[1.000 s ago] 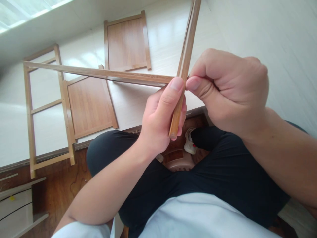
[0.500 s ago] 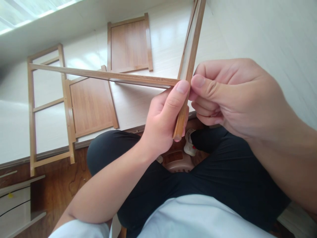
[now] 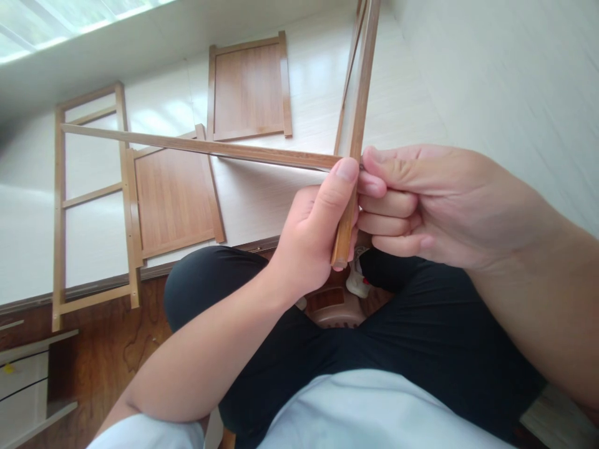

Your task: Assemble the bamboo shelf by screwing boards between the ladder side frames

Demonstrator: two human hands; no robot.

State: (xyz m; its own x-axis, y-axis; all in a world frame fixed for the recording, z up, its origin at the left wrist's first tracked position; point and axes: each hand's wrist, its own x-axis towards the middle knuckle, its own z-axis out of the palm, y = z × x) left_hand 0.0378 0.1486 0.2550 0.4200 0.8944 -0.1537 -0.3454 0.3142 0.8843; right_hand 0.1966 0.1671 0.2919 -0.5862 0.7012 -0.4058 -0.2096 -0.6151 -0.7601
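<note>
your left hand (image 3: 306, 234) wraps around a slim, square-edged wooden bar (image 3: 364, 93), thumb pressed on top where a second bar (image 3: 210, 148) meets it at an angle. your right hand (image 3: 435, 202) is at the first bar's outer side, fingers curled, thumb and index finger close together; whether they pinch anything is too small to tell. beyond, on the smooth white ledge (image 3: 253, 206), lie a squarish, wood-grained panel (image 3: 250, 90), another panel (image 3: 175, 199) and a ladder-shaped frame (image 3: 59, 218) overhanging the edge.
</note>
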